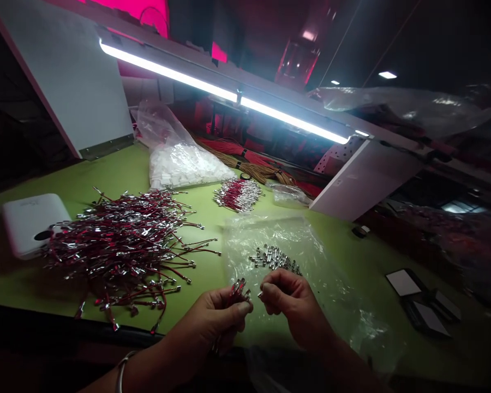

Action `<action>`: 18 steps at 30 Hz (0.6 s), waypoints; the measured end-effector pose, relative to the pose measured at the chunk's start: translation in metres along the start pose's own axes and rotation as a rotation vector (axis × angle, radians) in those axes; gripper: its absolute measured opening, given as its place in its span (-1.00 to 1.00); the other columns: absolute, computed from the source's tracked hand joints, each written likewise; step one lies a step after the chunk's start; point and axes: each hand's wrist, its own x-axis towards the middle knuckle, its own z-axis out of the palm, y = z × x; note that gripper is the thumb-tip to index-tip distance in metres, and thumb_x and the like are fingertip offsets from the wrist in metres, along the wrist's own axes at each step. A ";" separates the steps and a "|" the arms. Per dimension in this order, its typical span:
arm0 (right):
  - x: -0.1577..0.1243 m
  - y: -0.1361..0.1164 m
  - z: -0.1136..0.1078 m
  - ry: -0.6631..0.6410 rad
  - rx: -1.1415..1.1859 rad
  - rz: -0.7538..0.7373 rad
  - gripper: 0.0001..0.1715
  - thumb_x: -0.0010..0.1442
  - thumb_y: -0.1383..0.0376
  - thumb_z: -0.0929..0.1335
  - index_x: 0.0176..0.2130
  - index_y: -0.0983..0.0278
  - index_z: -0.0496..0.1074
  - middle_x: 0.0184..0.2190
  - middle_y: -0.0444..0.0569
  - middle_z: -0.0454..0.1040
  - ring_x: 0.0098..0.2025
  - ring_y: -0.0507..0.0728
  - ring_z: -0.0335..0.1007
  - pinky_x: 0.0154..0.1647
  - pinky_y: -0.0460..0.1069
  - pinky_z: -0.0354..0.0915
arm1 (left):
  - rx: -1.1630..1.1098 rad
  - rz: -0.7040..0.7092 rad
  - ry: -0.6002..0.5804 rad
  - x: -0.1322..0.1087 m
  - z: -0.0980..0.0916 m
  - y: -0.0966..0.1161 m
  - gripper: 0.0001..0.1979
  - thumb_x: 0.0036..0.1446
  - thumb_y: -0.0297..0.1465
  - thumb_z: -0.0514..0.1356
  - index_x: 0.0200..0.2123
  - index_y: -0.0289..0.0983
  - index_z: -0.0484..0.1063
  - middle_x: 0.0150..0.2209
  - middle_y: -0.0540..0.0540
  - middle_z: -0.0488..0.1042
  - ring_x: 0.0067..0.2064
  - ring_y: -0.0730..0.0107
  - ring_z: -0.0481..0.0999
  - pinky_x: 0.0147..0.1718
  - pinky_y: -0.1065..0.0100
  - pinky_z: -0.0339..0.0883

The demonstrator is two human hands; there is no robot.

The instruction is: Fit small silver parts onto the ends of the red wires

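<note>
– Green tabletop [207, 210], clear plastic sheet [286, 229]; what's held?
– Left hand [226, 315], at the sheet's left edge: closed around red metal-tipped wires [239, 289]. Right hand [291, 297], above the sheet: pinching a small silver metal piece [261, 295]

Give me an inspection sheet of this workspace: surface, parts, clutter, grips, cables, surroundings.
Surface: green tabletop, partly under clear plastic.
Parts: big pile of metal-ended red wires; smaller wire cluster; loose metal pieces on the plastic.
Clutter: white device at the pile's edge; bag of white pieces.
Grips: left grip holds several red wires; right grip pinches a small metal piece.
Cables: red and brown bundles, farther back.
Surroundings: lit tube lamp; white side panels.
</note>
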 end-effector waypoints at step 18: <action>-0.014 0.000 0.025 0.034 0.101 0.006 -0.73 0.16 0.18 0.48 -0.45 0.28 0.45 -0.60 -0.19 0.40 -0.56 -0.03 0.25 -0.51 -0.12 0.19 | 0.009 -0.010 -0.061 -0.014 -0.002 0.000 -0.67 0.02 -0.14 0.40 -0.34 -0.30 0.54 -0.70 0.17 0.18 -0.71 0.69 -0.04 -0.75 0.55 -0.20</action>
